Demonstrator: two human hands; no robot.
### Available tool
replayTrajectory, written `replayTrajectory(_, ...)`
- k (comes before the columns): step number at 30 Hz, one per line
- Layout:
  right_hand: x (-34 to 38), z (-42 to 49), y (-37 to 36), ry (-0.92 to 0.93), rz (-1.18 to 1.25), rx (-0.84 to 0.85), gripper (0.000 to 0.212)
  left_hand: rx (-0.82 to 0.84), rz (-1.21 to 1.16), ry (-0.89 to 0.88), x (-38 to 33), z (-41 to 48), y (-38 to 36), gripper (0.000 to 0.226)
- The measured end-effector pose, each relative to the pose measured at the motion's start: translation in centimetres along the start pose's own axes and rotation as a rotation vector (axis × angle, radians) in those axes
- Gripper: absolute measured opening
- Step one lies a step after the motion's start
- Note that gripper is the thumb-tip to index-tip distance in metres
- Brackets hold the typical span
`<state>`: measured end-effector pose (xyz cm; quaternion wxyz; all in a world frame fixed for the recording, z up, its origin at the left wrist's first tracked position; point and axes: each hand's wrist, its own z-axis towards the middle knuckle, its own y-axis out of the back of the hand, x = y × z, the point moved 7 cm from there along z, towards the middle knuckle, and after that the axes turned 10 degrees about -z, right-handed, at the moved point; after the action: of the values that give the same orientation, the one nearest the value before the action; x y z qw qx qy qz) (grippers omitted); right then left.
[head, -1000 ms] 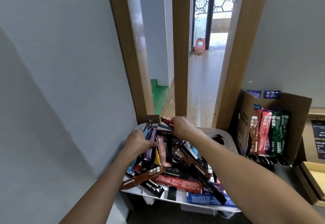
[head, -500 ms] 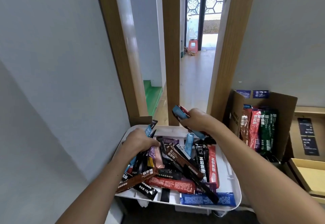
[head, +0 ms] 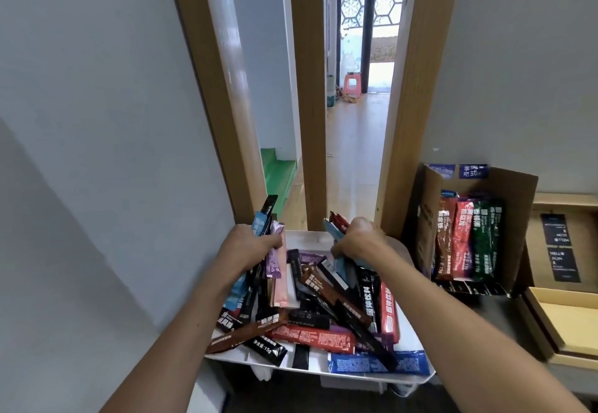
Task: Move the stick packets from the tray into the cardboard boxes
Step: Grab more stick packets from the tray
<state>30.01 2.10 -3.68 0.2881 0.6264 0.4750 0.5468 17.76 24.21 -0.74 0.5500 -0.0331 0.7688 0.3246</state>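
Note:
A white tray (head: pixel 408 375) in front of me holds a heap of several coloured stick packets (head: pixel 318 336). My left hand (head: pixel 250 242) grips a bundle of packets (head: pixel 270 244), blue, black, purple and pink, over the tray's far left. My right hand (head: pixel 357 239) grips a few packets (head: pixel 335 229), light blue and red, over the tray's far middle. To the right stands an open cardboard box (head: pixel 521 215) with brown, red and green packets (head: pixel 466 237) upright inside.
A grey wall runs along the left, close to the tray. Wooden posts (head: pixel 305 105) rise behind the tray, with a corridor beyond. Further flat cardboard boxes (head: pixel 563 322) lie at the far right.
My right hand rose out of the heap with blue and red packets. My left hand lifted its bundle higher and more upright. The view shifted slightly.

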Motion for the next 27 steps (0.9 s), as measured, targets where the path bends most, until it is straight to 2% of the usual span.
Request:
replayTrajectory(3, 0.6, 0.0, 2.0, 0.062, 0.19, -0.06, 0.036, 0.017, -0.17, -0.006, -0.1, -0.7, 0.8, 0.018)
replayTrajectory(8, 1.6, -3.1, 6.4, 0.347, 0.711, -0.184, 0.024, -0.076, -0.399, -0.155, -1.0, -1.3, 1.6, 0.005)
replayTrajectory(14, 1.2, -5.3, 7.2, 0.397, 1.015, 0.006, 0.016, -0.147, -0.544, -0.374, -4.1, -2.0, -0.2, 0.01)
replayTrajectory(18, -0.2, -5.2, 6.3, 0.312, 1.165, 0.081, 0.01, 0.037, -0.587, -0.377, -6.5, -2.8, -3.8, 0.038)
replayTrajectory(21, -1.0, -5.4, 6.3, 0.281, 1.304, 0.125, 0.006, 0.146, -0.604, -0.388, -7.5, -3.8, -5.9, 0.034)
replayTrajectory(24, -2.0, -6.2, 7.0, 0.295, 1.412, 0.166, 0.011, 0.288, -0.541, -0.411, -8.0, -4.9, -7.7, 0.043)
replayTrajectory(27, -3.0, -6.8, 7.9, 0.321, 1.467, 0.183, 0.014, 0.351, -0.503, -0.41, -8.6, -5.9, -8.9, 0.047)
